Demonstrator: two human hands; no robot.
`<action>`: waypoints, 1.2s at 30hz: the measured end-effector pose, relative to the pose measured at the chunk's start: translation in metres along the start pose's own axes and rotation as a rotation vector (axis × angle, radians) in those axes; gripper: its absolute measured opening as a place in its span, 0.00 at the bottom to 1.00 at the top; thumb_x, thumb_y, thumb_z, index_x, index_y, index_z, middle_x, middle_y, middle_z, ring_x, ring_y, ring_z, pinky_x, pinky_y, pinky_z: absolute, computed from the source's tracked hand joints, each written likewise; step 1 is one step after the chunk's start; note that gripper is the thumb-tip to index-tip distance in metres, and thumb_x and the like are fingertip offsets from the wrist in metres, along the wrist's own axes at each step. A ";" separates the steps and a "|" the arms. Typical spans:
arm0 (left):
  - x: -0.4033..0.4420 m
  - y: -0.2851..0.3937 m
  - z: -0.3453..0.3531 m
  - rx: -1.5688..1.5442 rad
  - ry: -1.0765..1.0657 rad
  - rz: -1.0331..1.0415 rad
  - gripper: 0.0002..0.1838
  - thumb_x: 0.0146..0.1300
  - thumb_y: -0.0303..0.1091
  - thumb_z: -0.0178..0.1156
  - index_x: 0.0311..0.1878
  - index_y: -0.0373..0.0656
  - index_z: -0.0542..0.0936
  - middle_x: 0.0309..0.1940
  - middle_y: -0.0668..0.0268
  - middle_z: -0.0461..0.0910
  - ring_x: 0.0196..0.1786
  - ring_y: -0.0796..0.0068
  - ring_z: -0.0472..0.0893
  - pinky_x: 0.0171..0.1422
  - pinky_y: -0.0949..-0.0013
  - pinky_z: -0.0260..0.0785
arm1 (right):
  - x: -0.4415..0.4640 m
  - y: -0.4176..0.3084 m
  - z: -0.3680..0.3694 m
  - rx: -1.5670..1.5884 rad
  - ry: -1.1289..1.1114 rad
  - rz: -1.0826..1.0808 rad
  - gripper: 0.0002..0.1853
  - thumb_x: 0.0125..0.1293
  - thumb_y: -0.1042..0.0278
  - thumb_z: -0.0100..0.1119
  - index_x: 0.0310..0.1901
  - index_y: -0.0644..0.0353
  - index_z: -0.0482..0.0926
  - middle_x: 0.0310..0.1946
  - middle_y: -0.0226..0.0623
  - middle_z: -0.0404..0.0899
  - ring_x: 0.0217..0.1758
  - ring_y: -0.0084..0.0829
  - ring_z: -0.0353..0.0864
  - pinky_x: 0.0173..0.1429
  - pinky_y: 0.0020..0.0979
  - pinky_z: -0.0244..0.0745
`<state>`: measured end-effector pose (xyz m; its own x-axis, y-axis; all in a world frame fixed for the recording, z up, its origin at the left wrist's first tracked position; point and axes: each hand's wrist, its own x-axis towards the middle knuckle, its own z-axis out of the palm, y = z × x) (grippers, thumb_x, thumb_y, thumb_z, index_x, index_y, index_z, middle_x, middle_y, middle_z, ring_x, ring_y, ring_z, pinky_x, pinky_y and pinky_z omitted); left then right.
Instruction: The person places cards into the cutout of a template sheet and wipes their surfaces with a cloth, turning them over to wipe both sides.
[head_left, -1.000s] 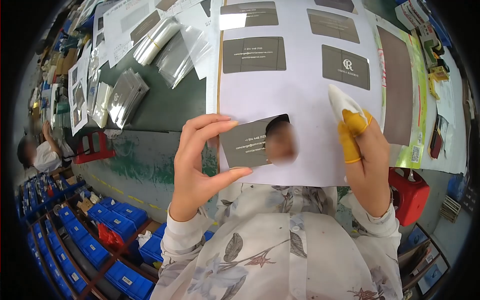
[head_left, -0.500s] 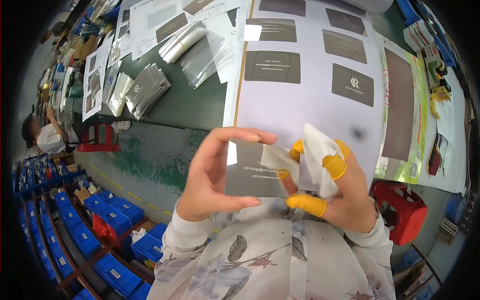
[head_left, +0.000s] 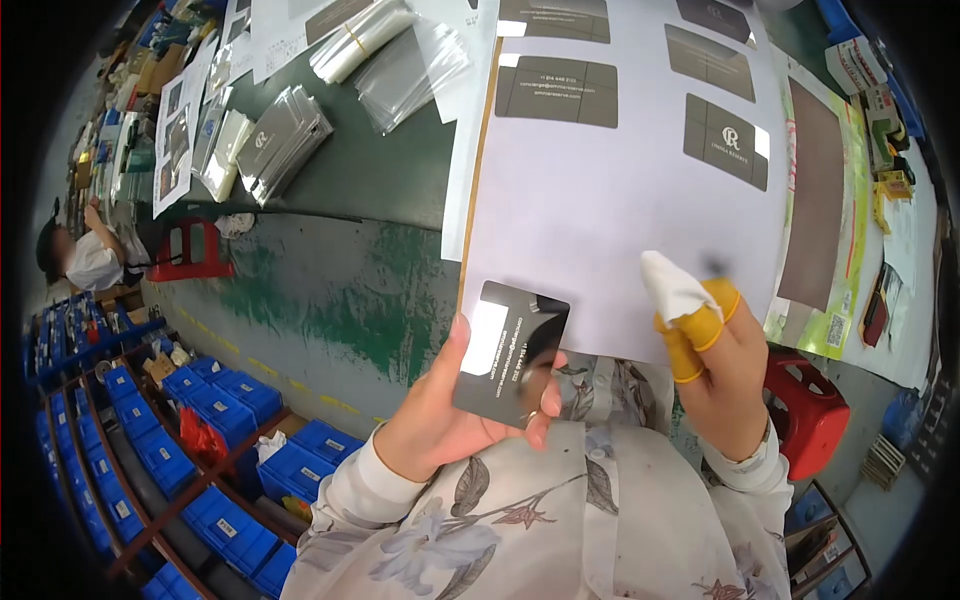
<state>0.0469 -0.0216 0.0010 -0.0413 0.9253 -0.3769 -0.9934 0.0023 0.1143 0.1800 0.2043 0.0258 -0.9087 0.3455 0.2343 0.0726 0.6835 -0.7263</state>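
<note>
A dark glossy card (head_left: 512, 355) with small white print is tilted nearly upright in my left hand (head_left: 432, 420), whose thumb and fingers grip its side edges. To its right, my right hand (head_left: 725, 365), with yellow finger cots, pinches a white cloth (head_left: 677, 287) above the white sheet (head_left: 600, 215). Farther up on that sheet lie more dark cards, among them a printed one (head_left: 557, 90) and one with a logo (head_left: 726, 142).
Stacked bagged cards (head_left: 283, 145) and clear sleeves (head_left: 365, 40) lie on the green table (head_left: 385, 175) at left. Red stools (head_left: 808, 415) stand by the table, and blue bins (head_left: 230, 525) fill the lower left. Another person (head_left: 90, 255) sits far left.
My left hand has turned the card from level to nearly upright and moved lower. My right hand came to the card with the cloth, then moved away to the right.
</note>
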 end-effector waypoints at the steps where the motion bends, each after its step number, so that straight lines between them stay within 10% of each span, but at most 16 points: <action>1: -0.001 -0.002 -0.002 -0.022 -0.007 0.018 0.43 0.76 0.69 0.25 0.69 0.37 0.66 0.46 0.53 0.80 0.40 0.61 0.82 0.49 0.58 0.77 | 0.000 0.001 0.002 -0.057 -0.030 -0.060 0.18 0.52 0.82 0.65 0.47 0.61 0.84 0.36 0.41 0.77 0.33 0.40 0.77 0.34 0.32 0.72; 10: 0.004 -0.006 0.004 0.193 0.293 0.031 0.39 0.79 0.63 0.26 0.68 0.37 0.66 0.47 0.50 0.81 0.40 0.59 0.82 0.51 0.56 0.75 | -0.016 -0.015 0.026 -0.331 -0.231 -0.360 0.09 0.46 0.66 0.65 0.25 0.51 0.72 0.29 0.32 0.65 0.36 0.33 0.71 0.32 0.32 0.59; 36: 0.004 -0.007 -0.010 0.179 0.183 0.017 0.39 0.77 0.65 0.28 0.71 0.40 0.64 0.49 0.55 0.80 0.45 0.62 0.81 0.50 0.59 0.74 | 0.002 -0.016 0.034 -0.474 -0.196 -0.331 0.14 0.50 0.59 0.66 0.22 0.52 0.70 0.26 0.32 0.61 0.37 0.34 0.72 0.32 0.33 0.57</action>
<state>0.0526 -0.0218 -0.0101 -0.0923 0.8420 -0.5315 -0.9585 0.0694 0.2764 0.1630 0.1721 0.0157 -0.9696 -0.0282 0.2429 -0.0926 0.9617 -0.2579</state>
